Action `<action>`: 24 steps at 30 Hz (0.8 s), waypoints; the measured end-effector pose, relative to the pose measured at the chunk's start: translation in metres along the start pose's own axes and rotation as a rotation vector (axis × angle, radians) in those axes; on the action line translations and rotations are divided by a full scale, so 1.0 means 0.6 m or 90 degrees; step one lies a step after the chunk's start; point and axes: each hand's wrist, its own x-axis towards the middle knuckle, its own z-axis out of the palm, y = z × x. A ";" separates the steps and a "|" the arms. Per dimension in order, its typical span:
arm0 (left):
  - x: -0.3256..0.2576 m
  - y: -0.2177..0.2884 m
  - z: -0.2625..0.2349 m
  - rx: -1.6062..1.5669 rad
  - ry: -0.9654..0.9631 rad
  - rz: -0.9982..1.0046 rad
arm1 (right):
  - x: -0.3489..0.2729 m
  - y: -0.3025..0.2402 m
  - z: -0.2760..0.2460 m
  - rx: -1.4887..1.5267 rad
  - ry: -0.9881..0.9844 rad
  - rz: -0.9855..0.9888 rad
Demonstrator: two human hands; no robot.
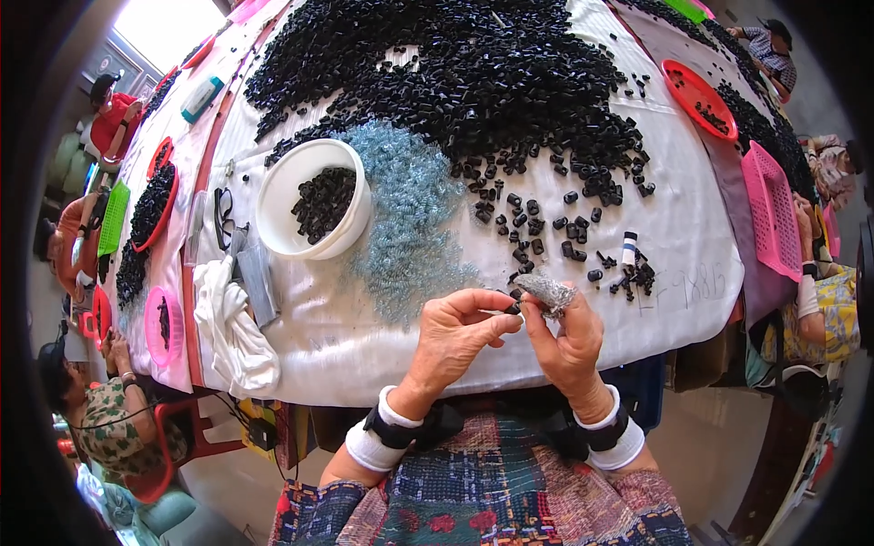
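My left hand (460, 337) is closed in a pinch on a small black plastic part (515, 300). Beside it, my right hand (569, 346) grips a silver, foil-wrapped object (546, 291), and its thumb comes close to the same part. What lies inside the foil is hidden. Just beyond both hands, several loose black cylindrical parts (574, 232) are scattered on the white cloth. To their left spreads a heap of tiny pale-blue, shiny coil-like pieces (401, 218). Small dark stemmed pieces (642, 275) lie right of the hands, around a little white-and-blue tube (629, 247).
A large mound of black parts (455, 73) covers the table's far side. On the left stand a white bucket (273, 218) partly filled with black pieces, eyeglasses (222, 218) and a white cloth (232, 337). A pink basket (769, 214) is at right. Other people sit along both sides.
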 end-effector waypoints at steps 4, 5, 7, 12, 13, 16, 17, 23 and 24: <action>0.000 -0.003 -0.005 0.009 -0.005 -0.005 | 0.000 -0.004 0.002 -0.043 -0.023 -0.055; 0.000 -0.004 -0.006 0.006 0.000 -0.005 | 0.000 -0.003 0.002 -0.043 -0.024 -0.055; 0.000 -0.005 -0.007 -0.008 0.004 0.003 | -0.002 -0.002 0.001 -0.059 -0.034 -0.066; 0.002 -0.004 -0.011 -0.042 0.007 0.009 | -0.002 -0.008 0.004 -0.047 -0.031 -0.048; 0.001 -0.004 -0.013 -0.048 0.003 0.009 | -0.001 -0.010 0.005 -0.050 -0.031 -0.045; 0.001 -0.001 -0.018 -0.070 -0.009 0.004 | 0.004 -0.008 0.008 -0.062 -0.035 -0.057; 0.000 0.000 -0.020 -0.086 -0.015 -0.003 | 0.006 -0.007 0.008 -0.063 -0.033 -0.059; -0.009 0.000 -0.052 -0.136 0.036 0.009 | 0.030 0.011 0.031 -0.073 -0.080 0.042; -0.010 0.001 -0.055 -0.144 0.053 0.012 | 0.035 0.014 0.037 -0.075 -0.078 0.041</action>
